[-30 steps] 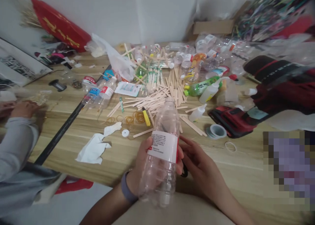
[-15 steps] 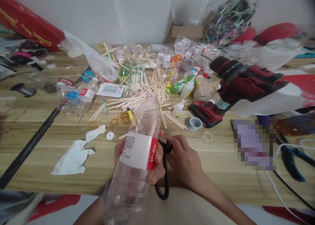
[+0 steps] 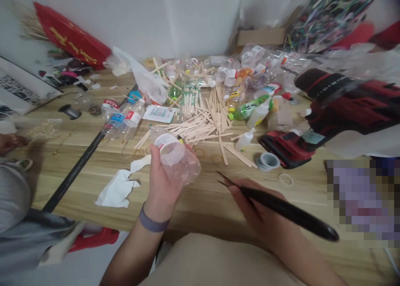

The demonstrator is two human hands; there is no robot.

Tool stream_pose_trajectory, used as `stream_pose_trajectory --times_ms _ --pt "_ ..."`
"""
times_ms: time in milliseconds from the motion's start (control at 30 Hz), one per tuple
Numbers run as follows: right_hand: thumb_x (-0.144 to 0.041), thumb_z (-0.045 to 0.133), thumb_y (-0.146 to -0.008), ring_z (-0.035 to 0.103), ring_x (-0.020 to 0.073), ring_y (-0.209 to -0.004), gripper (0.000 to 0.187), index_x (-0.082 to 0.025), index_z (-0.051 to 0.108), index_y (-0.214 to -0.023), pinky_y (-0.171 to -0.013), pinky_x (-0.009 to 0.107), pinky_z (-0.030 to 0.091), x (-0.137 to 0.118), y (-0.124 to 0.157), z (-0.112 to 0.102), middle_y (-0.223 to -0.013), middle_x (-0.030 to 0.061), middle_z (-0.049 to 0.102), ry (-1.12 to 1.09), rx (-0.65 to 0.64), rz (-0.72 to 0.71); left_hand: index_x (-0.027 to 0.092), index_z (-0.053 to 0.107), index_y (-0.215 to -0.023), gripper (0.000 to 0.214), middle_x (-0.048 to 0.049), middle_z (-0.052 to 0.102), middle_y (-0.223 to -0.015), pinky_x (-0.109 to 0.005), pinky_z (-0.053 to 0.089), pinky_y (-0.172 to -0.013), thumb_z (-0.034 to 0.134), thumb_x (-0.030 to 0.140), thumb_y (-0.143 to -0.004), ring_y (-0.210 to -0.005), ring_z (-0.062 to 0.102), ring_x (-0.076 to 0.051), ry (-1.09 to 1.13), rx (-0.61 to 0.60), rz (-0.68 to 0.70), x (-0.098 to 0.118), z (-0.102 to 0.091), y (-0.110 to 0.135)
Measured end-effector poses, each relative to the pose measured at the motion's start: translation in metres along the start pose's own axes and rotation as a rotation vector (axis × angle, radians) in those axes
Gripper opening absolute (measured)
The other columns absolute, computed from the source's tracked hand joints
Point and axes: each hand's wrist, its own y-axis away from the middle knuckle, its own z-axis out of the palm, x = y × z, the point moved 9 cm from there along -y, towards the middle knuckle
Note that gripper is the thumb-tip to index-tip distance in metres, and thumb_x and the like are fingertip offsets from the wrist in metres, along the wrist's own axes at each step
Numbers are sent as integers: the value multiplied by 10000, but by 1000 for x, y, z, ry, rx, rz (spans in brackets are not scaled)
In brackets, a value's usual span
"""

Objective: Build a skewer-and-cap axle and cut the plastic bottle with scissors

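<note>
My left hand [image 3: 159, 181] is closed around a clear plastic bottle [image 3: 176, 154] with a red and white label; the bottle is tipped so its base points toward me. My right hand [image 3: 256, 209] grips a pair of black scissors [image 3: 281, 209], blades closed and pointing left toward the bottle, handle toward the lower right. Both hands are over the near part of the wooden table [image 3: 203, 202]. A purple band is on my left wrist.
Wooden sticks [image 3: 203, 123], rubber bands, several plastic bottles [image 3: 246, 81] and a crumpled white tissue [image 3: 120, 186] litter the table. A red and black power drill [image 3: 331, 115] lies right, a roll of tape [image 3: 267, 161] beside it. Another person's grey sleeve [image 3: 15, 198] is at left.
My left hand has tilted the bottle over so its base faces me. My right hand now has the scissors raised, blades pointing at the bottle. The view swung left.
</note>
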Motion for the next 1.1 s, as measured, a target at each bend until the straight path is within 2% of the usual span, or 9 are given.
stream_pose_trajectory --times_ms 133,300,367,467,767,1000,1100 --pt "-239 441 -1027 705 142 -656 197 -206 633 -1059 -564 243 495 -19 -1 9 -865 -2 744 53 -83 -57 143 665 -986 495 -89 722 -874 -316 588 -735 547 612 -880 -785 707 -200 -59 -65 102 6 3 -8" --pt "-255 356 -1047 637 154 -525 304 -199 639 -949 -484 293 395 -24 -5 17 -794 30 727 172 -80 -96 153 674 -921 429 -73 724 -835 -311 587 -751 559 565 -897 -768 710 -191 -88 -76 153 4 1 -10" --pt "-265 312 -1059 624 148 -513 352 -183 629 -931 -476 290 373 -28 -8 21 -773 38 716 196 -110 -116 150 680 -909 428 -74 724 -835 -310 586 -742 557 559 -901 -760 708 -188 -92 -108 153 2 4 -10" --pt "-289 279 -1075 604 132 -474 393 -165 616 -914 -454 282 347 -34 -13 18 -709 23 694 236 -76 -126 158 684 -901 422 -68 721 -845 -322 585 -741 545 557 -909 -755 706 -187 -101 -150 142 -2 7 -9" --pt "-335 230 -1089 590 126 -420 494 -170 615 -827 -423 284 321 -37 -18 15 -629 1 674 281 -42 -90 165 674 -896 419 -66 704 -846 -300 563 -761 643 578 -835 -815 682 -196 -98 -115 78 -11 4 -11" --pt "-323 251 -1080 593 124 -429 498 -166 650 -827 -417 285 323 -35 -18 15 -713 38 720 292 -43 -70 126 648 -911 440 -73 686 -840 -280 567 -734 499 539 -939 -766 688 -170 -85 -86 63 -13 4 -10" --pt "-239 285 -1056 585 127 -432 455 -189 639 -774 -412 282 306 -40 -20 14 -644 24 687 280 -60 -98 122 653 -918 459 -76 686 -845 -278 567 -734 473 542 -949 -759 683 -167 -91 -81 53 -13 5 -9"
